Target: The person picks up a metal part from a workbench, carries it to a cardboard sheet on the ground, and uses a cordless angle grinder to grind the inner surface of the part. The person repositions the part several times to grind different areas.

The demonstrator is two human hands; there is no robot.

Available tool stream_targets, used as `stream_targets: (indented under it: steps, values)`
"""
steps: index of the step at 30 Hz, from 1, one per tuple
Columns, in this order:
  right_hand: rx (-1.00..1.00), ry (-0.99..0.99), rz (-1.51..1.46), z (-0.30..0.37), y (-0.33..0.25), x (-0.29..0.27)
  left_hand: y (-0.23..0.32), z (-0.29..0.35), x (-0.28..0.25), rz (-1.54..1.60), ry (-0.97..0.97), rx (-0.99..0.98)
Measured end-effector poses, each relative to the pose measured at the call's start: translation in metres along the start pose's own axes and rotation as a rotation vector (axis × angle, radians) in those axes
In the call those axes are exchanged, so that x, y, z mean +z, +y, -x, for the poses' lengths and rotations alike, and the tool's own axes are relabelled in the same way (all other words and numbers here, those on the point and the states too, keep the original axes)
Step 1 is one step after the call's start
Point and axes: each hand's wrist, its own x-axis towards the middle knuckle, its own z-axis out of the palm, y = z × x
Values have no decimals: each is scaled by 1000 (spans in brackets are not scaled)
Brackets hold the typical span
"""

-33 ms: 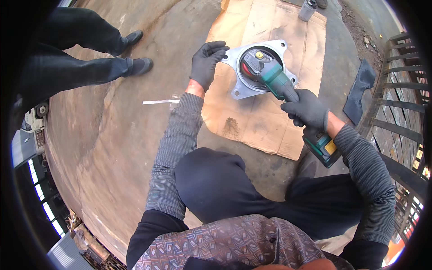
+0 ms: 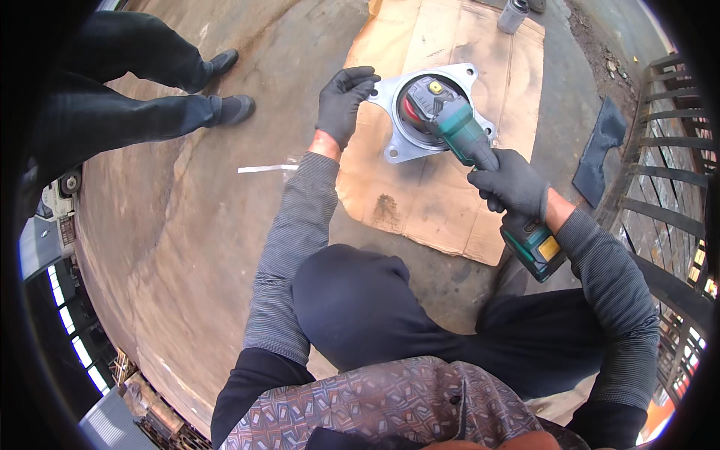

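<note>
A silver metal flange (image 2: 407, 150) with a round central recess and lugs with bolt holes lies on a flat sheet of brown cardboard (image 2: 442, 206). My gloved left hand (image 2: 343, 106) has its fingers closed at the upper-left lug of the flange. My gloved right hand (image 2: 512, 182) wraps round the handle of a green and black cordless angle grinder (image 2: 459, 129). Its grey head, with a red disc edge showing, is over the recess. Beneath my wrist hangs the grinder's battery pack. The grinder head hides part of the recess and the disc's contact with it.
A spray can (image 2: 513, 15) stands at the cardboard's far right corner. A dark flat piece (image 2: 600, 154) lies near a black metal grating (image 2: 671, 142) on the right. Another person's legs (image 2: 150, 112) are at the far left. A white strip (image 2: 266, 169) lies on the concrete floor.
The grinder has turned slightly in my right hand; its battery end sits a little further left and its head has shifted slightly. My left hand stays at the lug.
</note>
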Motion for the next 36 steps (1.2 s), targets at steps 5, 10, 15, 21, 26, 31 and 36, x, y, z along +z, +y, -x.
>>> stream_targets:
  steps: [5,10,15,21,26,31,36]
  values:
    - [51,109,223,4,-5,-6,-4,6,-6,-37,57,-53]
    - [54,71,206,4,-9,-9,-5,6,-5,-18,3,11]
    - [67,91,273,5,-9,-3,-4,1,0,-4,-7,12]
    - [31,95,266,-5,-13,-1,-2,3,7,16,26,26]
    - [63,64,302,1,-13,-4,-2,3,9,67,39,20]
    - [50,60,281,-2,-17,-7,-2,1,8,-37,-5,17]
    - [63,26,245,-2,-12,-4,0,1,9,-13,36,18]
